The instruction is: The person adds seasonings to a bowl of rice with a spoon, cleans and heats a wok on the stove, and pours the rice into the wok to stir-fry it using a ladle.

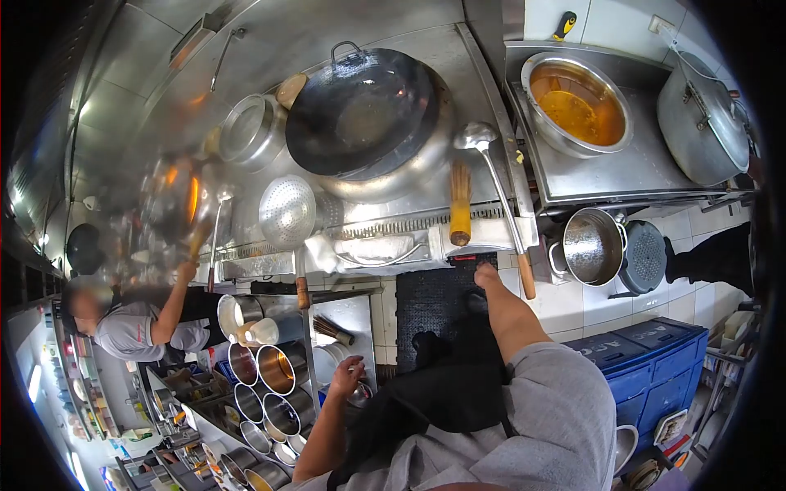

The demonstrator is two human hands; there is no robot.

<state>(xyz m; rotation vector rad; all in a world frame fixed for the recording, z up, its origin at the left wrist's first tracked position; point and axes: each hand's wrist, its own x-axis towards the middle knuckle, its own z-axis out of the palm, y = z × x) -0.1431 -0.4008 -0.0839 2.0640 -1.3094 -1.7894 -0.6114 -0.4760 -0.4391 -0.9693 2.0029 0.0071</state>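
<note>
My left hand (348, 376) is low over the side shelf, near a small brush (333, 331) and the seasoning pots; its fingers are loosely bent and apart, with nothing visible in them. Further right, my right hand (487, 276) hangs just below the stove's front edge, left of the wooden handle of a ladle (494, 168); its fingers are hidden from view. A black wok (360, 114) sits tilted on the burner. A perforated skimmer (287, 213) and a yellow-handled bamboo brush (460, 204) lie at the stove front, beside a folded white cloth (377, 248).
A bowl of orange liquid (577, 114) and a large lidded pot (704, 123) stand on the right counter. Below are a steel pot (594, 247) and blue drawers (659, 368). At left, a co-worker (147, 327) works by a flaming wok. Metal pots (282, 413) crowd the lower left.
</note>
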